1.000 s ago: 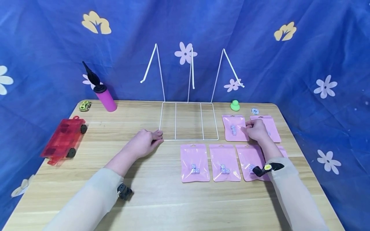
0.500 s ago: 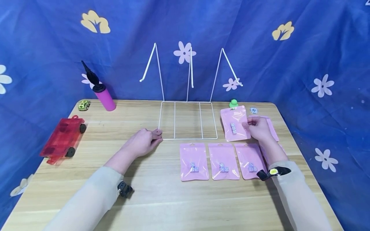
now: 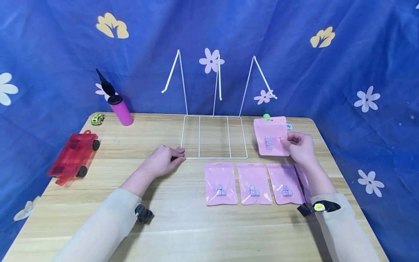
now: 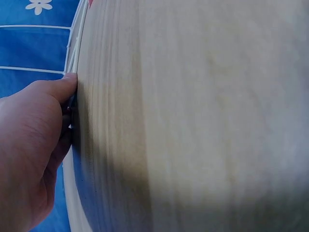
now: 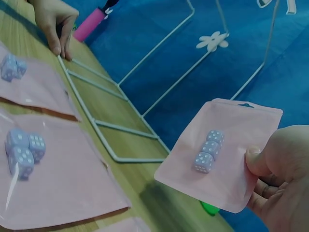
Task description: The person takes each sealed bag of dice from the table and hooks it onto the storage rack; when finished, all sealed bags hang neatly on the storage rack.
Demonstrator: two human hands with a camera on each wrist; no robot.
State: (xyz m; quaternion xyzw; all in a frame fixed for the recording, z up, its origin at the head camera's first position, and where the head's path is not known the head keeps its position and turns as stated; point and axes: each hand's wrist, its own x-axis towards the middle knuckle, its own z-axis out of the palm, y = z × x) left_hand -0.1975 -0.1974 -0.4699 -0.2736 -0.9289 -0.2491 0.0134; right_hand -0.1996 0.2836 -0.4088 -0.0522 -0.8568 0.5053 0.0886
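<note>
My left hand [image 3: 163,160] holds the front left corner of a white wire display rack [image 3: 216,158] between thumb and fingers. In the left wrist view its thumb presses on the wire. My right hand [image 3: 301,147] pinches the right edge of a pink zip bag [image 3: 276,127], raised above the table to the right of the rack. Inside that bag a short column of pale purple dice [image 5: 210,151] shows through the clear front. The rack's three upright arms [image 3: 212,87] hold nothing.
Several more pink dice bags [image 3: 226,174] lie in a row before the rack; my right forearm partly covers the rightmost. A green toy [image 3: 266,115] and a chip [image 3: 289,126] sit behind the raised bag. Left are a red toy trailer [image 3: 76,145], toy car [image 3: 97,119] and pink pump [image 3: 122,112].
My right hand has lifted the dice bag off the table, and the bag now covers most of the green toy. My left hand has stayed at the rack's corner.
</note>
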